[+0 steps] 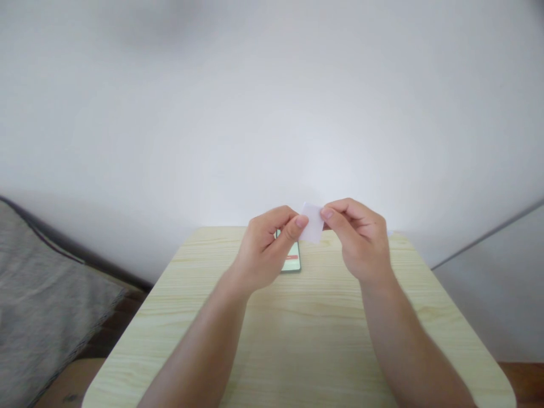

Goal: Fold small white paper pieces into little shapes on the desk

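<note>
A small white piece of paper (pixel 313 224) is held up between my two hands, above the far part of the table. My left hand (pixel 270 246) pinches its left edge, with the thumb lying over the front. At the upper right edge, my right hand (pixel 361 238) grips the paper between thumb and fingertips. Below and behind my left hand lies a phone (pixel 292 263) with a lit, pale green screen and a red bar. The hand covers much of the phone.
The light wood-grain table (pixel 306 340) has rounded front corners and stands against a white wall (pixel 272 113). On the left is a grey cloth (pixel 46 306) with a dark edge. A brown floor (pixel 525 379) shows at the lower right.
</note>
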Demonstrator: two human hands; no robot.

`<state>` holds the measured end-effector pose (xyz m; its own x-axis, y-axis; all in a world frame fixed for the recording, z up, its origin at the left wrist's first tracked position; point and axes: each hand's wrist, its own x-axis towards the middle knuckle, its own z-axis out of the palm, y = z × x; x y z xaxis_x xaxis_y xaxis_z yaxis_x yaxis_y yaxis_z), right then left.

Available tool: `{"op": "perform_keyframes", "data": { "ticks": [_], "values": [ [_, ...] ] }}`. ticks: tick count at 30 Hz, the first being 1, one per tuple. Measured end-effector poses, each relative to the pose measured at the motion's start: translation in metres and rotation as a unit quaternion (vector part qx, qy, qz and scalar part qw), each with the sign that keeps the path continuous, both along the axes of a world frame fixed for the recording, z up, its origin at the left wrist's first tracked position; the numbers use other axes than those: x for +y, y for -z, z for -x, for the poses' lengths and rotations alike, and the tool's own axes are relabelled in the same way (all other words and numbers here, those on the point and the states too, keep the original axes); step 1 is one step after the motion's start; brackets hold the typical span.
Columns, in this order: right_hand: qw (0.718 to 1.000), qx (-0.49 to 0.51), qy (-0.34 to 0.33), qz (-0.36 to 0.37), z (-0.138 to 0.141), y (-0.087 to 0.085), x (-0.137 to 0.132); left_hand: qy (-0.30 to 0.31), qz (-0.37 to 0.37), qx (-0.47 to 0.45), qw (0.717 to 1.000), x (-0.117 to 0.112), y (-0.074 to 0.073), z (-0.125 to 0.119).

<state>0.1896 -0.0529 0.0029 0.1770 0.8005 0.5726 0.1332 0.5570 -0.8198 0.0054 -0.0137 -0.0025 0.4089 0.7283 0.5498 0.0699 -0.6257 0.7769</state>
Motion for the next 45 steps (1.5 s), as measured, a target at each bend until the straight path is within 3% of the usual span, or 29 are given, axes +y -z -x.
{"op": "perform_keyframes", "data": {
  "ticks": [3,8,15,26,34,45],
  "values": [
    [0.999,0.033,0.001,0.007,-0.0016,0.0,0.0023,0.026,-0.002,0.029,0.999,0.0001,0.0002,0.001],
    [0.998,0.057,-0.024,0.027,-0.0011,0.0007,0.005,-0.007,-0.041,0.028,0.999,0.0012,0.0022,0.0031],
    [0.998,0.028,-0.055,0.028,-0.0024,0.0017,0.0051,0.015,0.006,0.012,1.0,0.0045,0.0,0.0049],
    [0.993,0.06,-0.101,0.027,-0.0017,0.0068,0.0081,-0.062,-0.046,-0.013,0.997,0.0074,0.006,0.0032],
    [0.997,0.04,-0.062,0.013,-0.0016,0.006,0.0078,-0.053,-0.018,-0.011,0.998,0.0074,0.0066,0.0036],
    [0.999,-0.041,0.003,0.007,-0.0028,0.0067,0.0055,-0.064,-0.096,0.039,0.993,0.0065,0.002,0.0024]
  ]
}}
